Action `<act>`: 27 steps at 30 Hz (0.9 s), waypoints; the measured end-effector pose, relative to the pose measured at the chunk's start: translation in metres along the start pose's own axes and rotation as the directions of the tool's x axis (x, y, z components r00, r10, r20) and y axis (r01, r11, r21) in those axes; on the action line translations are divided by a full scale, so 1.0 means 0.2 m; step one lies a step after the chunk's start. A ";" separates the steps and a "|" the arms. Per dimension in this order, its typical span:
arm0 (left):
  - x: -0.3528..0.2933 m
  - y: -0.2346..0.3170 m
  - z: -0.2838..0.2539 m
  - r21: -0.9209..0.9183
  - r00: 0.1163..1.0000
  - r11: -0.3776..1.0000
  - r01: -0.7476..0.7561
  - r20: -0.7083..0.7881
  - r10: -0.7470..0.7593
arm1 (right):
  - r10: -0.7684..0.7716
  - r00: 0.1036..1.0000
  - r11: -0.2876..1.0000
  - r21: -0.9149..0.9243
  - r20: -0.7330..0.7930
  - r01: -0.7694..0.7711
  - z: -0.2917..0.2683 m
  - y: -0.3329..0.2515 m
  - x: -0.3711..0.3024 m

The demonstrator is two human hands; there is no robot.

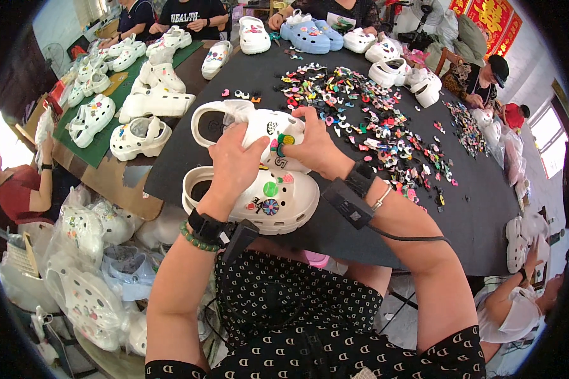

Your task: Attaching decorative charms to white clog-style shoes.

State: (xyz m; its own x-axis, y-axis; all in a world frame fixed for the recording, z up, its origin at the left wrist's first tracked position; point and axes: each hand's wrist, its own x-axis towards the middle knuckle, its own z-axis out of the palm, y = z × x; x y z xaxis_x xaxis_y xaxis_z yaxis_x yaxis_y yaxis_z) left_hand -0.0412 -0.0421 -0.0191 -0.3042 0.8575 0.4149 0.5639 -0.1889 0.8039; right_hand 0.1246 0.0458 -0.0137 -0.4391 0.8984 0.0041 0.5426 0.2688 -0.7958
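Observation:
A white foam clog (257, 124) lies on its side in my hands, its toe toward the right. My left hand (234, 161) grips its middle near the opening, where clear plastic wrap shows. My right hand (316, 146) is closed round the toe, its thumb against a yellow and green charm (286, 139) on the upper. Other charms dot the same surface. Just below, nearer to me, a second white clog (300, 205) stands on the black table, bearing a green ball charm (270, 189), a strawberry charm (285, 179) and a pinwheel-like charm (270, 206).
Loose colourful charms (385, 126) are spread over the black table (474, 215) to the right. White clogs (255, 35) and a pair of blue clogs (313, 35) stand along its far edge. More clogs (139, 138) cover the left side; bagged clogs (85, 297) sit lower left. Several people work around.

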 end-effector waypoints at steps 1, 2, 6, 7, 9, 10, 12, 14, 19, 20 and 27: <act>0.00 -0.01 0.00 0.010 1.000 1.000 -0.002 -0.003 0.002 | -0.010 1.000 1.000 -0.009 -0.021 0.010 0.01 -0.01 -0.01; 0.00 -0.01 -0.01 0.020 1.000 1.000 -0.005 -0.007 0.005 | -0.016 0.999 1.000 -0.005 -0.028 0.015 0.00 -0.02 -0.02; 0.00 -0.03 0.00 0.054 0.999 0.998 -0.028 -0.041 0.030 | -0.095 0.991 0.991 -0.105 -0.099 0.084 0.00 0.00 -0.04; 0.00 -0.04 0.00 0.065 0.999 0.998 0.000 -0.052 0.003 | -0.051 0.999 0.998 0.044 -0.007 0.051 -0.01 0.03 -0.02; 0.01 -0.05 0.01 0.069 0.998 0.997 0.022 -0.063 -0.017 | -0.020 0.992 0.976 0.216 0.128 -0.008 -0.05 0.06 0.00; 0.00 -0.04 0.01 0.069 0.998 0.997 0.018 -0.066 -0.013 | -0.025 0.992 0.976 0.216 0.125 -0.003 -0.06 0.06 0.00; 0.00 -0.02 0.01 0.094 0.997 0.995 0.028 -0.070 -0.022 | 0.025 0.987 0.977 0.206 0.158 -0.058 -0.07 0.05 0.01; 0.00 -0.04 0.01 0.110 0.996 0.994 0.028 -0.090 -0.018 | 0.022 0.986 0.976 0.210 0.165 -0.057 -0.06 0.01 0.01; -0.01 -0.02 0.00 0.093 0.997 0.995 0.046 -0.073 -0.039 | 0.072 0.989 0.981 0.168 0.129 -0.093 -0.05 0.02 0.01; 0.00 -0.01 0.00 0.113 0.997 0.993 0.038 -0.065 -0.031 | 0.075 0.988 0.981 0.167 0.132 -0.097 -0.03 0.02 0.02; 0.02 -0.01 0.00 0.151 0.998 0.987 0.061 -0.030 -0.057 | -0.003 0.998 0.999 -0.047 -0.056 0.001 0.02 -0.01 0.00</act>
State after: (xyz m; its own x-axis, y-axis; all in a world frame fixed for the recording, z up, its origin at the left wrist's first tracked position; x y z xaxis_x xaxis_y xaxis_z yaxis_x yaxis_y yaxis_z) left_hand -0.0443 -0.0389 -0.0192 -0.3589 0.8520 0.3812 0.6538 -0.0619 0.7541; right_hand 0.1202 0.0445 -0.0150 -0.4006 0.9154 0.0405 0.5756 0.2858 -0.7662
